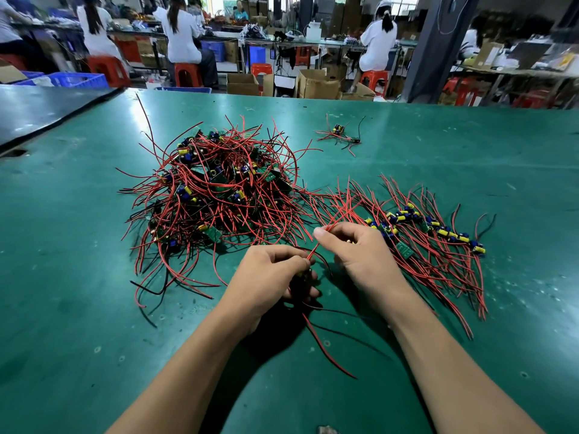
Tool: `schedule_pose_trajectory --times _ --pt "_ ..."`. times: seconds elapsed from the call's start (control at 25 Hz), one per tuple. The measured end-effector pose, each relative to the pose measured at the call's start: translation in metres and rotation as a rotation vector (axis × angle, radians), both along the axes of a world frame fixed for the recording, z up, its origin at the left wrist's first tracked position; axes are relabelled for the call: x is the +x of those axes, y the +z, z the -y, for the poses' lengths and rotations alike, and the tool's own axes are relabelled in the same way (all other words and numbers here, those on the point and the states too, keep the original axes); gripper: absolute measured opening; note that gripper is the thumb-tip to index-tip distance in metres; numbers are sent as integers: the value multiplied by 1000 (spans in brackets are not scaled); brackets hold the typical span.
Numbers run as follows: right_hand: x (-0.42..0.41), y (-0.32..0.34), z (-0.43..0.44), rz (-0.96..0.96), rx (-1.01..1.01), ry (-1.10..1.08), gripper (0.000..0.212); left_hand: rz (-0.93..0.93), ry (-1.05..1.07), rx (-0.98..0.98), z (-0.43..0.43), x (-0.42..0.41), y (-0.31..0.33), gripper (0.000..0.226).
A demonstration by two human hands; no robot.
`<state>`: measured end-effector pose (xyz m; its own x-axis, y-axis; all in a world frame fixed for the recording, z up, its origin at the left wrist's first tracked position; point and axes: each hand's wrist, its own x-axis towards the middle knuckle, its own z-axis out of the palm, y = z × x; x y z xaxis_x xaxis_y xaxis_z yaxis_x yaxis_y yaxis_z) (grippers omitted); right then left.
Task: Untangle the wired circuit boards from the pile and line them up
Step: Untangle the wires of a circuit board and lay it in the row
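Here we work at a wide green counter [438, 145], with a dark mat [47, 111] lying over its far left corner. The tangled pile [216, 189] of wired circuit boards sits left of centre, red and black leads spilling out on every side. To its right lies the row [423, 227] of boards laid side by side. Stray wires from the pile cross into the row's left end. A small cluster [340, 133] of boards lies well apart, farther back.

Our left hand [272, 277] is just on the near side of the pile, fingers curled. Its grip closes round something dark that we cannot make out, and thumb and forefinger pinch the lower end of a red wire [314, 250]. Our right hand [360, 252] is just beside it, over the row's near left end. Its grip pinches the same wire higher up, so it runs straight between both hands. Two trailing leads [327, 349], one red and one black, run from the left hand toward us.

Bare counter lies open either side of our forearms and behind the pile up to the far edge.
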<state>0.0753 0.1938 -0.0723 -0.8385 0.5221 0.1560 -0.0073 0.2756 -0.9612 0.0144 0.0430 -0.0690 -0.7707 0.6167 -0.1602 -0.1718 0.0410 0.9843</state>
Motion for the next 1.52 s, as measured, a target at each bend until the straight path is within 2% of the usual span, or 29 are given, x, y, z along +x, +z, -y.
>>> schedule_pose_trajectory --times 0.08,0.2,0.32,0.52,0.68,0.8,1.0,1.16,1.24,1.4,1.52 --pt "2 -1 2 32 -228 207 20 8 15 24 0 -2 -2 12" --pt "2 -5 3 116 -341 295 18 9 -3 50 1 -3 -3 16" --pt "-1 -7 1 92 -355 206 19 -10 -25 35 1 -2 -2 16" --pt "-6 -10 -4 -16 -93 -53 32 -5 -51 44 3 0 3 13" --pt "-9 -9 -15 -74 -134 -262 31 -9 -125 57 3 4 6 13" --pt "-9 -8 -16 -90 -212 -317 33 -11 -151 63 3 6 7 14" --pt "-9 -3 -10 -91 -480 -160 30 39 -110 52 4 5 5 12" --pt "-6 -10 7 92 -465 188 27 20 -57 71 0 5 3 15" --pt "-4 -10 10 144 -447 295 33 12 -28 89 -1 5 2 19" --pt "-1 -6 4 175 -407 298 32 1 1 75 0 3 1 14" --pt "-1 -7 7 112 -444 225 27 -15 -26 70 1 4 2 14"
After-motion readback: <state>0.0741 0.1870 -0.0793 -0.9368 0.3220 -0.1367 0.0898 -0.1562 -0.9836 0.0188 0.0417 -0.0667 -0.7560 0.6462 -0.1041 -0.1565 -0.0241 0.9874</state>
